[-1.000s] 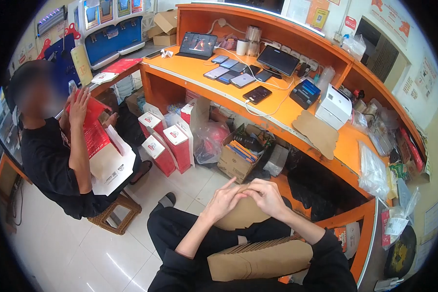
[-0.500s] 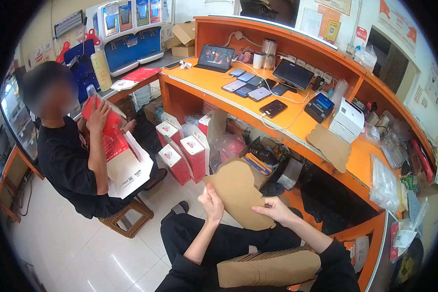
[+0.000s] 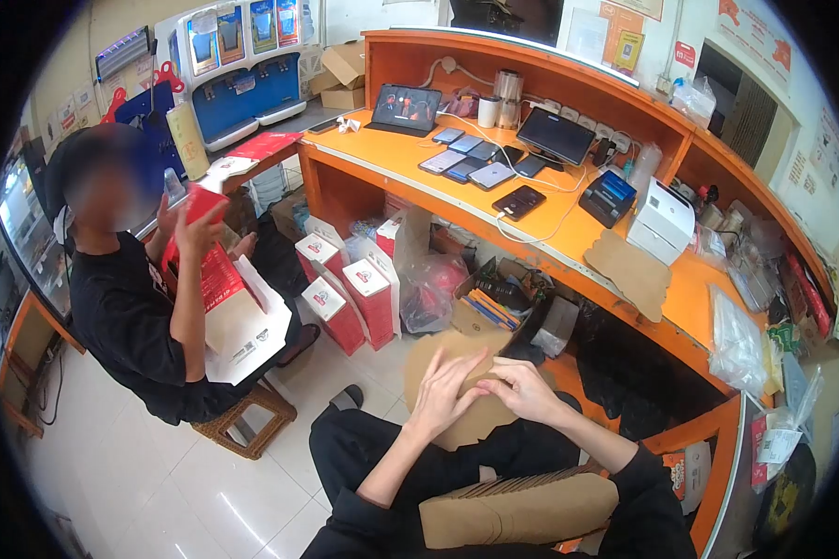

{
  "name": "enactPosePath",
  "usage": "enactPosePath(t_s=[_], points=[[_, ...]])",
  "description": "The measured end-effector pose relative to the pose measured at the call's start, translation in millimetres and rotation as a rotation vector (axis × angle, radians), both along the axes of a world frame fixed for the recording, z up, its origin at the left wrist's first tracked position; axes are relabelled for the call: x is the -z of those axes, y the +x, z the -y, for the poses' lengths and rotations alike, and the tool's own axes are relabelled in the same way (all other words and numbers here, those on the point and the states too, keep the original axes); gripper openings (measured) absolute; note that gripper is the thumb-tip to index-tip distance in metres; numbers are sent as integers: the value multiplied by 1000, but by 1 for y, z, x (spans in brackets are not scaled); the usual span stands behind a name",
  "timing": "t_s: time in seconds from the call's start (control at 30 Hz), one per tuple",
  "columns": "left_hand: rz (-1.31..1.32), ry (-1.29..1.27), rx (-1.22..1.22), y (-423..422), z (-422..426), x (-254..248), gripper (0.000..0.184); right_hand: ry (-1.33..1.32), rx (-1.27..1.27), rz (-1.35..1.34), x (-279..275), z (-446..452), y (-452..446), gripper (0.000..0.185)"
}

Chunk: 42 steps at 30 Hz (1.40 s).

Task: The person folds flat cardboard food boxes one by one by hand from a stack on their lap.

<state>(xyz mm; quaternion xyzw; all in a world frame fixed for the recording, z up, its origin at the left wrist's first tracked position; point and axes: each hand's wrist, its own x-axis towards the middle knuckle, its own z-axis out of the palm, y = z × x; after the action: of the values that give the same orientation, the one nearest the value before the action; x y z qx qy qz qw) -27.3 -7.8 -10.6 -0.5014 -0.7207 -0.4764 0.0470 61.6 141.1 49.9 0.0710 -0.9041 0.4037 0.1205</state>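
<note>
A flat brown cardboard sheet with a rounded outline [image 3: 422,361] lies in front of me above my lap, partly covered by my hands. My left hand [image 3: 443,393] rests over it with the fingers stretched out and the thumb pointing right. Close beside it, my right hand [image 3: 524,393] has bent fingers pinched together at the sheet's middle; the exact contact is hidden. Across my lap, nearer my body, stands a stack of similar folded brown cardboard pieces [image 3: 517,512].
A person [image 3: 130,279] on a woven stool [image 3: 244,424] at left handles a red and white carton [image 3: 238,326]. Several red and white boxes [image 3: 368,293] stand on the floor. The orange counter [image 3: 410,177] holds phones, a tablet, a printer [image 3: 662,224] and another brown cardboard piece [image 3: 627,273].
The cardboard sheet has tipped from raised to lower and flatter. My hands have come together over its middle, from gripping opposite edges; the left has opened its fingers.
</note>
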Motion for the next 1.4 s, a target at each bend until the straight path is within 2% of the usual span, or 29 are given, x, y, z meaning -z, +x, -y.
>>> enactPosePath(t_s=[0.2,0.23,0.3,0.33,0.37,0.4,0.47,0.5,0.6,0.67,0.7,0.8,0.83,0.93,1.03,1.13,1.17,1.27,1.3,1.33,1.4], points=[[-106,82,-78,-3,-3,22,20,-2,323,-207,11,9,-2,25],[-123,175,-159,-4,-3,28,18,30,385,-204,11,4,-3,33],[-157,363,-317,-10,0,41,19,121,399,-298,2,-1,-5,34],[32,387,-410,-11,3,42,22,165,407,-344,-1,-3,-5,34],[223,407,-502,-13,8,43,24,131,384,-194,11,-8,0,34],[415,423,-593,-12,10,41,27,-95,276,-33,23,-10,4,30],[526,701,-629,-14,5,30,31,-542,48,286,43,-14,9,25],[579,842,-645,-16,3,27,33,-481,-18,332,50,-16,10,22],[749,804,-482,-19,5,49,35,-470,47,300,69,-21,5,25],[366,774,-654,-16,-9,23,43,-427,71,148,54,-21,2,28],[173,755,-728,-13,-14,12,50,-368,77,161,40,-20,2,27],[-193,103,-480,-3,2,14,65,-251,50,126,23,-13,3,22],[-178,13,-379,1,1,8,60,-225,28,102,21,-10,2,20],[-14,110,-141,2,-5,11,49,-89,39,51,6,-2,0,11],[172,133,-6,-2,-7,28,30,-114,44,43,0,3,-2,7],[174,290,-70,1,-11,25,14,36,120,-156,14,7,-1,9],[135,331,-99,1,-11,25,12,74,146,-206,25,4,-2,20],[87,436,-225,-2,-8,32,6,-51,313,-142,19,3,-1,43],[118,460,-294,-7,-3,42,8,150,323,-114,30,-8,-1,56],[149,484,-361,-11,0,46,11,146,316,-110,35,-13,1,56],[379,667,-502,-14,1,46,25,140,304,-101,42,-20,7,58]])
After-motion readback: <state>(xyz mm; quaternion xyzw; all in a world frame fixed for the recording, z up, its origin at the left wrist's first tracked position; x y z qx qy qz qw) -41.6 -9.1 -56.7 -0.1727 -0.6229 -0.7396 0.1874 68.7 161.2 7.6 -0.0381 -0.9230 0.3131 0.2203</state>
